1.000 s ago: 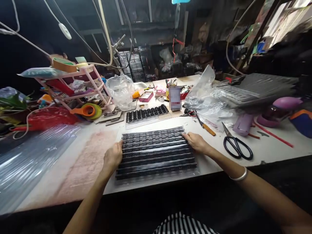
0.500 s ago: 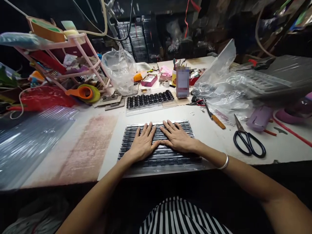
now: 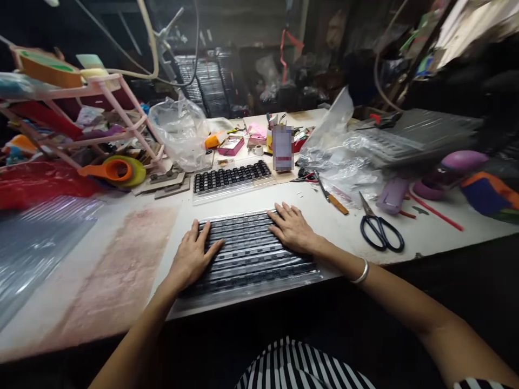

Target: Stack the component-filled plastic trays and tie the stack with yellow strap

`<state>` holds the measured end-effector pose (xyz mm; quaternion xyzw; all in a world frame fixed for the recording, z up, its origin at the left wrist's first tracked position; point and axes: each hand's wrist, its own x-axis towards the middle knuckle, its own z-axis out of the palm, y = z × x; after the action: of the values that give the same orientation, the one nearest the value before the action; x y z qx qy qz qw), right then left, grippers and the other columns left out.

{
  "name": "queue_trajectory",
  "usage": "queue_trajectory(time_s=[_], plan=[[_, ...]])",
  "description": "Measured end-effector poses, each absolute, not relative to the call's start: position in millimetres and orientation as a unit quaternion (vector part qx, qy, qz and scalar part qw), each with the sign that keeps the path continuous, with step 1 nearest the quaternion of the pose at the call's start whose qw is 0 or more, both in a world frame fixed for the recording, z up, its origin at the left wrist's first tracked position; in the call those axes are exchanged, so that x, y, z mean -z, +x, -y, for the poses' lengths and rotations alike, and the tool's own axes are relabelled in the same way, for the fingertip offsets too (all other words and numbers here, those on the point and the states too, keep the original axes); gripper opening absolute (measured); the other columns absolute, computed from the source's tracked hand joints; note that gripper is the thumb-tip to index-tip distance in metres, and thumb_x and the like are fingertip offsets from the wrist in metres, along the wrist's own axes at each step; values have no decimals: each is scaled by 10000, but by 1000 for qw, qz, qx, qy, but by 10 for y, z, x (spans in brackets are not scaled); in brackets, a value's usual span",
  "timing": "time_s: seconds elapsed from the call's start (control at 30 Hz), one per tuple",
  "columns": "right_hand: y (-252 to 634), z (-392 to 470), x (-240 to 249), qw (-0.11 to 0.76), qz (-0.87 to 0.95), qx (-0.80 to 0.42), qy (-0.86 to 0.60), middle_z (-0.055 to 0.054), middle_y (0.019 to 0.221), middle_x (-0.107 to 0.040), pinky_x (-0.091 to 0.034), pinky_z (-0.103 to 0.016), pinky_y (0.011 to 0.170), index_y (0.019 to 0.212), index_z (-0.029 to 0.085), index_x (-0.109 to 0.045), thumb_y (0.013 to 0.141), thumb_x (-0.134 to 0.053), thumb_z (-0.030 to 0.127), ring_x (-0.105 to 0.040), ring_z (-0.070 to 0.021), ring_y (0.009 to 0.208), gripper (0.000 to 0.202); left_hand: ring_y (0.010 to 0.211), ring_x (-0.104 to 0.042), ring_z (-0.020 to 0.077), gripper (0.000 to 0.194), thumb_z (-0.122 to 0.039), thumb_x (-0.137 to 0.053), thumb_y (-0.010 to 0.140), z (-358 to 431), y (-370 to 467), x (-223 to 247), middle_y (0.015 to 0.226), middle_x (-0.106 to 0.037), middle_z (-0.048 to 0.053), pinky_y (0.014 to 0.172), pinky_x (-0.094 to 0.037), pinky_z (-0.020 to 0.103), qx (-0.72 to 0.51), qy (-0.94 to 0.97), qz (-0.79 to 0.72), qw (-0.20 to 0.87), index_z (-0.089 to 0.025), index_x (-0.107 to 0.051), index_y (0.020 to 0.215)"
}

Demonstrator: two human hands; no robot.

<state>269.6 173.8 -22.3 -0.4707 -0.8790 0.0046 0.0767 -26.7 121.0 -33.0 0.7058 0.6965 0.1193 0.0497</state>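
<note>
A clear plastic tray with rows of dark strips (image 3: pixel 243 246) lies flat at the table's front edge, in front of me. My left hand (image 3: pixel 192 254) rests on its left side, palm down, thumb stretched inward. On its right side lies my right hand (image 3: pixel 294 229), fingers spread and pointing away from me. Neither hand is closed around anything. Behind this tray stands a second clear tray holding small black parts in rows (image 3: pixel 231 177). What the dark strips are made of is too small to tell.
Scissors (image 3: pixel 381 229) and a tool with an orange handle (image 3: pixel 336 202) lie to the right. Crumpled clear plastic (image 3: pixel 340 162) spreads behind them. At left are clear plastic sheets (image 3: pixel 36 243) and a pink rack (image 3: pixel 133 129). A phone-like object (image 3: pixel 283 148) stands at the back.
My hands have moved apart from the middle of the tray: the left towards its left edge, the right towards its right side. The camera view has turned somewhat to the right.
</note>
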Motion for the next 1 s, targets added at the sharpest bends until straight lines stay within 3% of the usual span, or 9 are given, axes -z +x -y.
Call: queue_trajectory(time_s=[0.17,0.33,0.4,0.53,0.7,0.8,0.87,0.93,1.0], plan=[[2833,-1371,296,113,863,-43,-491,-122,1507,-198,-235,-608,1009,1400,266,-369,937,-384,426,-91,-441,1351,490,1364,-257,265,627,-493,-248,909,-1191,-629,533,1514,-217,142,1086,-286,429,-194,753,-622,94,-119,-321,1407],[2856,-1197,310,158,841,-66,-514,-99,1502,-229,-292,-609,989,1382,250,-403,925,-400,340,-185,-471,1310,466,1308,-345,354,672,-450,-139,917,-1096,-374,554,1403,-402,219,1055,-295,505,-144,730,-664,-77,-8,-458,1309],[2850,-1215,284,155,844,-73,-509,-120,1498,-228,-287,-630,983,1381,227,-406,919,-408,331,-172,-482,1308,474,1338,-287,353,673,-459,-127,917,-1057,-157,492,1422,-384,196,1060,-264,519,-101,762,-631,-106,-37,-454,1326],[2903,-1231,248,129,851,-118,-494,-147,1517,-141,-248,-665,985,1419,210,-337,921,-416,378,-84,-496,1323,531,1385,-188,280,631,-527,-230,897,-1008,123,357,1496,-262,58,1083,-186,537,-28,829,-551,-95,-204,-264,1438],[3101,-1261,179,67,884,-197,-419,-165,1525,-10,-183,-671,1004,1462,225,-206,864,-470,573,-25,-479,1337,740,1392,-107,330,751,-642,-352,809,-1020,120,335,1508,-195,63,1066,-186,564,12,829,-554,-81,-218,-280,1425],[3299,-1509,58,61,881,-223,-412,-52,1508,-225,-269,-521,1048,1380,348,-378,854,-533,531,-276,-340,1318,578,1387,-97,355,729,-637,-356,816,-1096,201,354,1508,-179,73,1049,-174,604,25,836,-544,-72,-228,-292,1416],[3465,-1800,-23,88,847,-205,-482,-15,1391,-423,-367,-365,1001,1292,337,-490,923,-465,437,-453,-212,1196,383,1387,-98,350,733,-654,-346,820,-1163,387,323,1507,-172,78,1053,-150,613,34,851,-521,-49,-237,-277,1419],[3620,-2137,-63,120,783,-161,-589,-107,1280,-501,-397,-377,956,1260,188,-514,980,-340,322,-511,-202,1104,356,1389,-85,337,744,-675,-319,824,-1233,671,247,1511,-144,77,1066,-122,608,47,869,-492,-11,-249,-240,1429],[3723,-2450,-44,132,718,-121,-673,-148,1214,-522,-367,-467,967,1169,112,-551,963,-389,269,-500,-244,1106,305,1391,-51,330,749,-685,-277,830,-1307,997,152,1518,-97,73,1073,-96,609,60,885,-460,32,-259,-190,1441]])
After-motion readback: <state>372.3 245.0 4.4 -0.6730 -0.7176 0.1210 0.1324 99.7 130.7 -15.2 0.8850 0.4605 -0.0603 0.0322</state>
